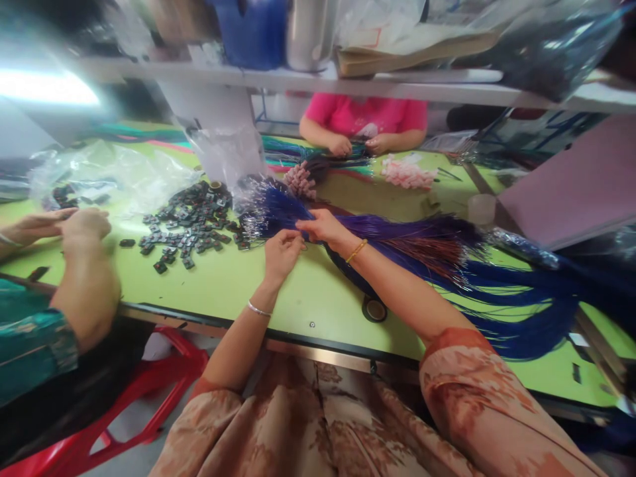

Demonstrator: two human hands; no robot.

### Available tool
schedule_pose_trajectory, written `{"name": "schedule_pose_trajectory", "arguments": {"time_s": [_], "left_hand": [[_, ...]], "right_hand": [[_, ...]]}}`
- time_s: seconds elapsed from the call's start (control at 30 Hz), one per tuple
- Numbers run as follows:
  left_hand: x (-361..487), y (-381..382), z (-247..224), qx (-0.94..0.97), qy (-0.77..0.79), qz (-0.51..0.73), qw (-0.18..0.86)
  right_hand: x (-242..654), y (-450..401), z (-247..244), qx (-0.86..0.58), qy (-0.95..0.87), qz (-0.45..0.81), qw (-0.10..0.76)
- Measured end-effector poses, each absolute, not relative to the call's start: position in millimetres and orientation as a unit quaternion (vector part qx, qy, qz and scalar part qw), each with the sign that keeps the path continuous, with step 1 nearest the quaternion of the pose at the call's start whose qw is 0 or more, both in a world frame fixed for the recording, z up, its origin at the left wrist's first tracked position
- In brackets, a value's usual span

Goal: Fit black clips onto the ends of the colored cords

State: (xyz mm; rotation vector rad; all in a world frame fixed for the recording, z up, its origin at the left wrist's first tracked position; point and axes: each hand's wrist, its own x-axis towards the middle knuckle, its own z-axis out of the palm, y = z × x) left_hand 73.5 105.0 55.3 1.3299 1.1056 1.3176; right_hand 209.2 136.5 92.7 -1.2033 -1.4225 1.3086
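My left hand [283, 255] is closed in a pinch just above the green table, and whatever lies between its fingertips is too small to make out. My right hand [325, 230] reaches over the near side of a bundle of blue wires [278, 205], its thumb and fingers closed on wire there. The fingertips of both hands nearly meet. Silvery, bare-looking ends fan out at the bundle's left. Left of my hands lies a heap of small black plastic parts [191, 218]. Purple wires [382, 228] and reddish-brown wires [422, 252] stretch away to the right of my right hand.
A black tape roll [374, 309] lies near the table edge [318, 348]. At left, a co-worker's hands [84, 225] work close by; opposite sits a person in a pink shirt [368, 116]. Pink connectors [408, 172], a clear plastic bag [119, 175] and a loaded overhead shelf [278, 78] are beyond.
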Motion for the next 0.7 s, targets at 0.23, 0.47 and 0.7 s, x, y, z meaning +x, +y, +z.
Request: {"name": "schedule_pose_trajectory", "arguments": {"time_s": [0.23,0.47,0.7], "left_hand": [[73,102,50,0.542,0.431,0.548,0.47],[54,120,44,0.519,0.439,0.582,0.447],[55,113,51,0.52,0.371,0.594,0.488]], "right_hand": [[205,135,101,-0.516,-0.565,0.519,0.382],[208,133,96,-0.509,-0.557,0.515,0.407],[205,134,96,-0.497,-0.585,0.513,0.386]]}}
